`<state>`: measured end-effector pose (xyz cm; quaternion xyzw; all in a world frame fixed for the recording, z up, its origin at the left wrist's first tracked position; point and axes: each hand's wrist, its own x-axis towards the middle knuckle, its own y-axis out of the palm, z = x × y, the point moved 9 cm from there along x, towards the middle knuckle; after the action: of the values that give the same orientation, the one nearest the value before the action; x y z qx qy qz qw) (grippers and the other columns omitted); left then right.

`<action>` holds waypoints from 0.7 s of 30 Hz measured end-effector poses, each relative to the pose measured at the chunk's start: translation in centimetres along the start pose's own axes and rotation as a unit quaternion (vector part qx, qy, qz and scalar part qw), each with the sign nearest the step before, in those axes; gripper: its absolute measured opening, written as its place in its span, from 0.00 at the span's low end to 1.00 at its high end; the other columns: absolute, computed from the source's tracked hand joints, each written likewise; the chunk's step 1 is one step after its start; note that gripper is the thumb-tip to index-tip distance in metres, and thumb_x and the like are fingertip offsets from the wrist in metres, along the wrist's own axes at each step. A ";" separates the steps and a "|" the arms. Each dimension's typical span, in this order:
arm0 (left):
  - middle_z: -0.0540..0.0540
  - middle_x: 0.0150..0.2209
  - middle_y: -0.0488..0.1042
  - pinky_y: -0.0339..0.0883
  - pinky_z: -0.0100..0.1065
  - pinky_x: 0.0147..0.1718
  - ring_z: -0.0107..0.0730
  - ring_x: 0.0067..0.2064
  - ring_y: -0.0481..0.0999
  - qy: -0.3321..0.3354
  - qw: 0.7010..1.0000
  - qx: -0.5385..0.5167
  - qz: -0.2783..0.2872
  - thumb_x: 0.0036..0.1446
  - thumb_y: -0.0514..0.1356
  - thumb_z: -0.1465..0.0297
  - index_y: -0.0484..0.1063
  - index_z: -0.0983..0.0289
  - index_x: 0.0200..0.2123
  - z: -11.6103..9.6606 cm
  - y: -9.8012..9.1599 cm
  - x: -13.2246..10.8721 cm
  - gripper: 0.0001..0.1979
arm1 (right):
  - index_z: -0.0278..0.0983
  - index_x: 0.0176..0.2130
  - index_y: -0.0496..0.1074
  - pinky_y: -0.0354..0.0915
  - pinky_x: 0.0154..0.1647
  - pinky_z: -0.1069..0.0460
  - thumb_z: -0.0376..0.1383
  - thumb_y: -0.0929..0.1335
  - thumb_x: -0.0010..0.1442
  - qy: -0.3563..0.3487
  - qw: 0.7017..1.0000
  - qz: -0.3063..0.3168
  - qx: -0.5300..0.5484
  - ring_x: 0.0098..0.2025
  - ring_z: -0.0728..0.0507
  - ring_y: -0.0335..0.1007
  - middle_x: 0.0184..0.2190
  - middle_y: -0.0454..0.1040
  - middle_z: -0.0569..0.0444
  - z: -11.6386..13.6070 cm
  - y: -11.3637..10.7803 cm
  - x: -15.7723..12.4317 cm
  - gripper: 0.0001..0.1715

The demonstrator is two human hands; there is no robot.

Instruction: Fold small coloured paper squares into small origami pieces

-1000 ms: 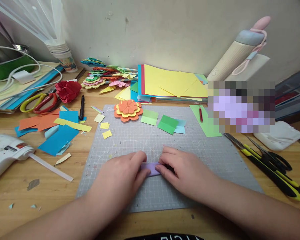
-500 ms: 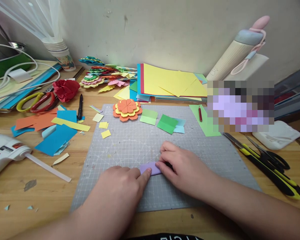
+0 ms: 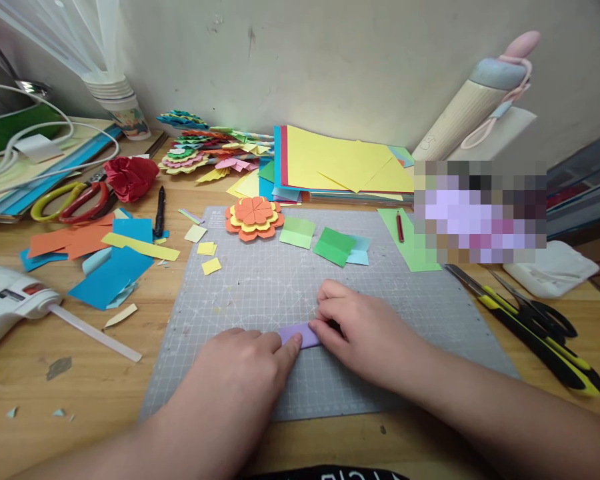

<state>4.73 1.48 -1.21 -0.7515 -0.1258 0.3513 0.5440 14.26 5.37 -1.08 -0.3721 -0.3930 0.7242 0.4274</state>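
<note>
A small folded strip of purple paper (image 3: 301,334) lies on the grey cutting mat (image 3: 240,293). My left hand (image 3: 253,363) presses its left part, the thumb on top and the fingers curled. At the other end, my right hand (image 3: 353,327) pinches the strip between thumb and curled fingers; part of that end is hidden. Beyond my hands on the mat are a green creased paper square (image 3: 334,246), a light green one (image 3: 298,233) and a pale blue one (image 3: 361,250). An orange and yellow paper flower (image 3: 254,217) sits at the mat's far edge.
A utility knife (image 3: 540,340) and black scissors (image 3: 550,317) lie right of the mat. To the left are a glue gun (image 3: 15,300), blue paper scraps (image 3: 113,277) and red-and-yellow-handled scissors (image 3: 83,200). Stacked coloured paper (image 3: 345,160) rests against the wall.
Both hands keep their hold on the purple strip with hardly any movement. The whole view has shifted very slightly.
</note>
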 end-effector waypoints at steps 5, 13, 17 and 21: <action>0.60 0.42 0.75 0.72 0.45 0.41 0.45 0.43 0.74 0.059 0.993 0.030 -0.094 0.56 0.53 0.80 0.71 0.69 0.48 -1.3 -1.8 -0.1 0.17 | 0.34 0.22 0.62 0.50 0.26 0.53 0.34 0.63 0.61 -0.002 1.000 -0.003 -0.004 0.26 0.52 0.59 0.33 0.65 0.56 0.0 0.1 0.0 0.16; 0.60 0.47 0.75 0.72 0.42 0.41 0.42 0.44 0.75 0.114 0.988 0.038 -0.100 0.57 0.53 0.79 0.71 0.68 0.48 -1.5 -1.7 -0.6 0.16 | 0.33 0.23 0.63 0.49 0.25 0.53 0.34 0.63 0.61 -0.009 1.000 -0.004 -0.009 0.26 0.52 0.57 0.33 0.65 0.56 0.1 0.1 0.0 0.15; 0.61 0.49 0.75 0.71 0.42 0.43 0.42 0.45 0.75 0.126 0.986 0.036 -0.104 0.57 0.53 0.78 0.71 0.68 0.49 -1.5 -1.8 -1.0 0.17 | 0.33 0.22 0.62 0.49 0.25 0.53 0.34 0.63 0.61 -0.010 1.000 0.002 -0.008 0.26 0.53 0.58 0.32 0.65 0.56 0.2 0.0 0.0 0.16; 0.62 0.51 0.74 0.70 0.41 0.44 0.42 0.46 0.75 0.122 0.987 0.031 -0.098 0.57 0.53 0.77 0.70 0.69 0.51 -1.4 -1.8 -0.9 0.18 | 0.33 0.22 0.63 0.48 0.25 0.53 0.34 0.63 0.61 -0.010 1.000 0.000 -0.010 0.26 0.53 0.58 0.32 0.65 0.56 0.1 0.0 0.0 0.16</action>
<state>5.41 0.64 1.04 -0.7553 -0.1207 0.2061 0.6104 14.16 5.37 -1.04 -0.3693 -0.4047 0.7236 0.4198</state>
